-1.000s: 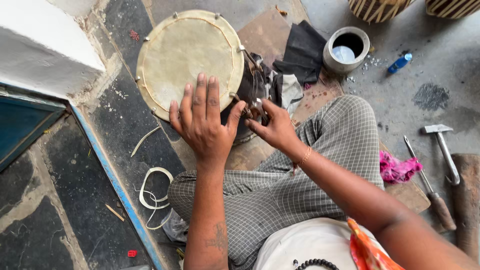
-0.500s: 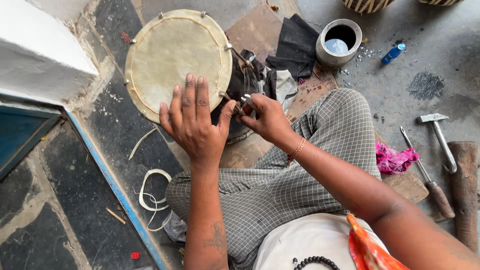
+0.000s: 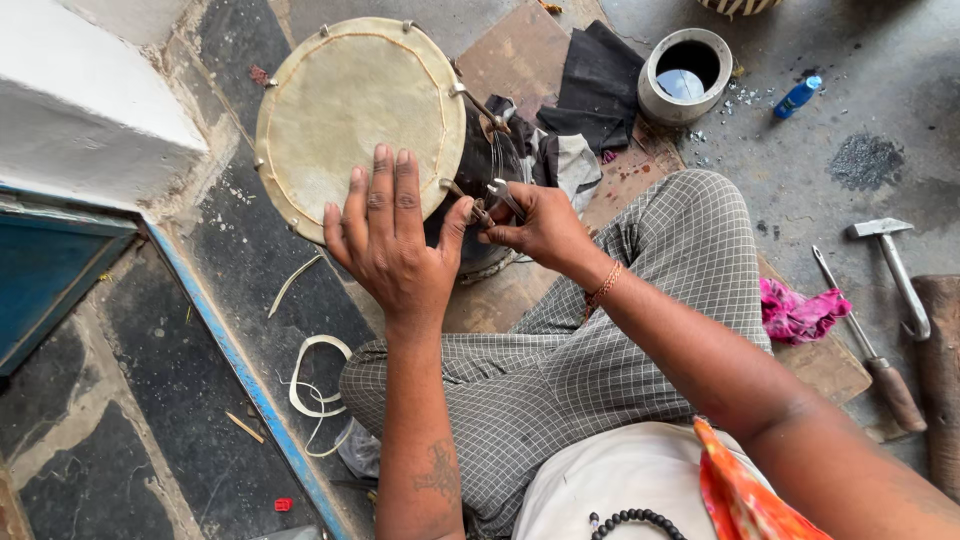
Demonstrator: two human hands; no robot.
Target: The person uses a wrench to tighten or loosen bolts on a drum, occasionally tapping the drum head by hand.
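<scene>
Drum [image 3: 355, 115] lies on side before my knee, skin head up-left, body axis toward lower right. My left hand [image 3: 390, 245] flat on rim, fingers spread, gripping nothing. My right hand [image 3: 540, 225] closed on pliers [image 3: 497, 195], at tuning hook [image 3: 455, 190] on rim's right edge; right hand nearer.

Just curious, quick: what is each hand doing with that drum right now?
Left hand: open, fingers spread, resting on the drum.
Right hand: closed on a small metal tool at the drum's rim.
</scene>
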